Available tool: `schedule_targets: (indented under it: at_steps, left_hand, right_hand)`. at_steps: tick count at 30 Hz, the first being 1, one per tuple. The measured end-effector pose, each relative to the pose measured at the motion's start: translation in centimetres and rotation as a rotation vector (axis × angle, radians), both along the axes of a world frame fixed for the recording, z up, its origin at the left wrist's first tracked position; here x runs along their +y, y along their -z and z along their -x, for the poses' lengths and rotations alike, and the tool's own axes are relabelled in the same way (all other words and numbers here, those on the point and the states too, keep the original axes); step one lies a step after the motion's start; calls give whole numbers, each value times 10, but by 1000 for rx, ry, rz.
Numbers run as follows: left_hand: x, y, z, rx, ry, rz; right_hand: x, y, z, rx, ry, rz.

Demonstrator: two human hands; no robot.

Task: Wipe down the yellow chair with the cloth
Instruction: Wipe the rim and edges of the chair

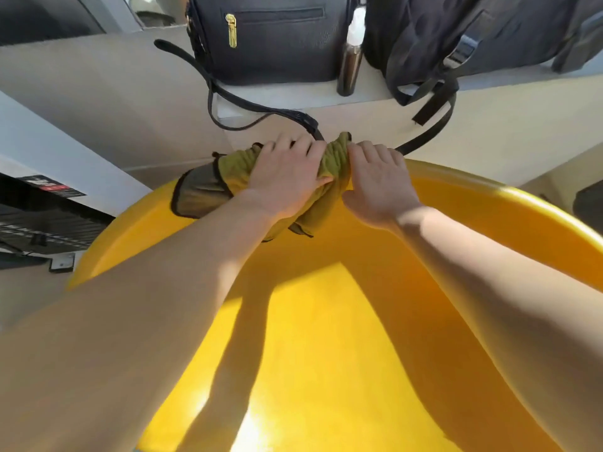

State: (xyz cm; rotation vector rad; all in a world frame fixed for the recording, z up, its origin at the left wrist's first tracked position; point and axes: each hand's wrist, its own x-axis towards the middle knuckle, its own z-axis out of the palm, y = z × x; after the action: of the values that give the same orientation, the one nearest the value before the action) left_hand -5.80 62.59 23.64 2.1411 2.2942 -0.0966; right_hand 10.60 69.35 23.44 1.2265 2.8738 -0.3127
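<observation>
The cloth (329,164) is gripped by both closed hands, left hand (287,177) and right hand (378,181), bunched lengthwise along the yellow chair (326,321) back's top edge.

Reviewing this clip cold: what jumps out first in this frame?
The bright yellow chair fills the lower half of the view, sunlit and crossed by arm shadows. At its top edge, the left hand and right hand press a bunched olive-green cloth over the rim. Behind, on a pale ledge, stand a black handbag, a dark bottle and a dark backpack.
</observation>
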Motion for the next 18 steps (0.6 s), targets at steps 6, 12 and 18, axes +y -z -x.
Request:
schedule_targets:
  at_steps: [6, 12, 18]
  left_hand:
    - [-36, -4, 57, -3, -43, 25]
    - [-18, -7, 19, 34, -214, 103]
    - [47, -10, -99, -134, 42, 8]
  right_hand:
    - [13, 1, -69, -99, 78, -71]
    - [13, 1, -60, 1, 120, 23]
    - [20, -5, -68, 217, 185, 136]
